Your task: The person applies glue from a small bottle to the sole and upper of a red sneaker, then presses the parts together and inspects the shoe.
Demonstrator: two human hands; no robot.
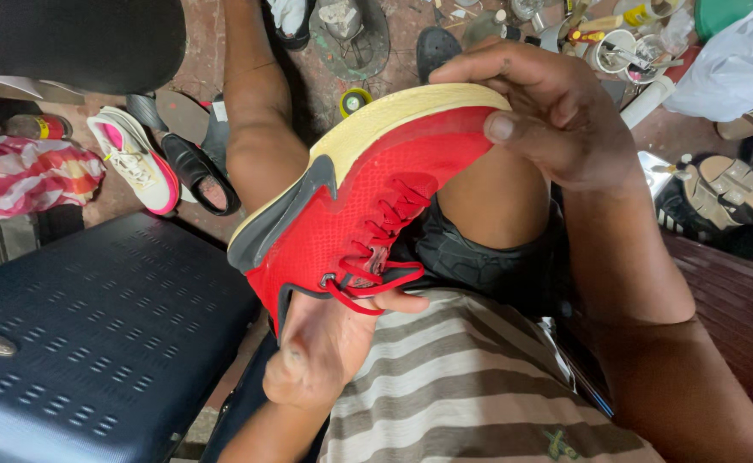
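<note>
We hold a red shoe (368, 193) between both hands, above our lap and in front of our bare knee (492, 201). Its long axis runs on a slant, from the heel end low on our left to the toe end high on our right, and it is turned on its side so that the pale yellowish sole faces up and away from us while the red laces face down toward our striped shirt (471, 386). Our left hand (321, 347) sits under the heel end: the shoe's opening rests over the hand and the fingers seem to go up inside it, though we cannot see them, so we judge it a grasp from within and not a closed fist. Our right hand (557, 111) is at the other end, wrapped over the toe, its thumb pressed flat on the red upper just below the edge of the sole and the fingers curled over the sole side. So the shoe lies up and to the right of the left hand, and down and to the left of the right hand; each hand is touching its own end, and neither is nearer to the middle. Well apart on the floor to our left lie a white and pink shoe (136, 159) and a black shoe (201, 171), beside a dark blue perforated case (93, 334). Cans and tools (625, 47) clutter the floor beyond the right hand.
</note>
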